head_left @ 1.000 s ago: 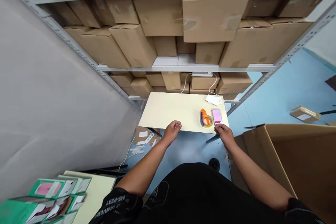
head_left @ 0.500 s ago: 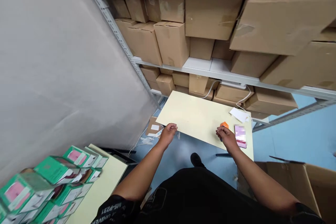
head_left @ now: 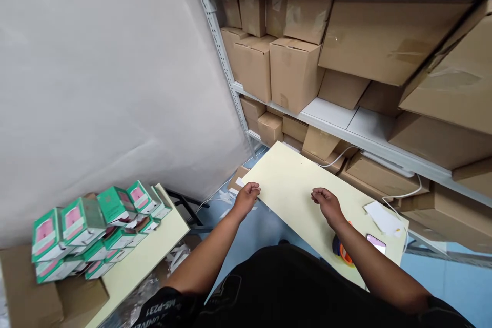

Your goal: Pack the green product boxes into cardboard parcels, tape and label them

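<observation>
On the pale table (head_left: pixel 292 177), a white paper (head_left: pixel 384 219), a phone (head_left: pixel 376 243) and an orange and blue tape dispenser (head_left: pixel 338 248) are lying near one end. The second table (head_left: pixel 136 269), at the left, carries stacked green boxes (head_left: pixel 82 220). On the metal shelf (head_left: pixel 332 111) stand several brown cartons (head_left: pixel 292 73).

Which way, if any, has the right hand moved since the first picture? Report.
Yes: along the table, the right hand has shifted from the phone toward the middle.

Both hands (head_left: pixel 246 201) (head_left: pixel 328 206) apart, loosely curled

Toward seven o'clock, we read "MS-P231" and a cut-off "UNIV", both upside down, on the black left sleeve (head_left: pixel 177 299).
</observation>
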{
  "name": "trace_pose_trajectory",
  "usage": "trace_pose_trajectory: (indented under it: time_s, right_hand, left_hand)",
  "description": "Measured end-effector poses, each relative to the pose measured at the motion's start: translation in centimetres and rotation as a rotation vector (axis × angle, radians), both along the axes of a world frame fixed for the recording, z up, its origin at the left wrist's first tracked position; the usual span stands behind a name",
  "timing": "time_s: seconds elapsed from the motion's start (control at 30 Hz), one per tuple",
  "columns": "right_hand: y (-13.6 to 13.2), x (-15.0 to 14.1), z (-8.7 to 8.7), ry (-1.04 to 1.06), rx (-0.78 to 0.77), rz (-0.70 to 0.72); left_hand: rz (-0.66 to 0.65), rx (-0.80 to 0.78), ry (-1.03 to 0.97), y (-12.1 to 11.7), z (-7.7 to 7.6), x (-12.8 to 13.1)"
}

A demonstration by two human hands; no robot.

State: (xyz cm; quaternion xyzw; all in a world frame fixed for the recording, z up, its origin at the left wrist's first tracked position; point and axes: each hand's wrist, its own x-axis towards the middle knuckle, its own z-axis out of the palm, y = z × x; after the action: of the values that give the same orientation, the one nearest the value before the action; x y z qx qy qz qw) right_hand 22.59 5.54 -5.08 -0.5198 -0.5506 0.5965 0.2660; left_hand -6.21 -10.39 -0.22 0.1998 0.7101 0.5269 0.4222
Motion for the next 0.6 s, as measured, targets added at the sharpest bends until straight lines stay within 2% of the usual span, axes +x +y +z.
trace_pose_trajectory:
  time_s: [0.13, 0.37, 0.5, 0.6]
  right_hand:
    - [1.5, -1.0, 0.3, 0.012, -0.012, 0.034]
    - [3.1, -1.6, 0.4, 0.026, -0.027, 0.058]
    - [3.7, -2.7, 0.0, 0.033, -0.024, 0.129]
    - [3.6, -4.2, -0.4, 0.037, -0.041, 0.197]
  left_hand:
    - [0.049, -0.005, 0.004, 0.6, 0.0, 0.0]
    - [0.116, 0.006, 0.005, 0.7, -0.8, 0.2]
    - [0.185, 0.007, 0.005, -0.2, -1.0, 0.3]
    - [0.244, 0.026, 0.034, -2.0, -1.0, 0.3]
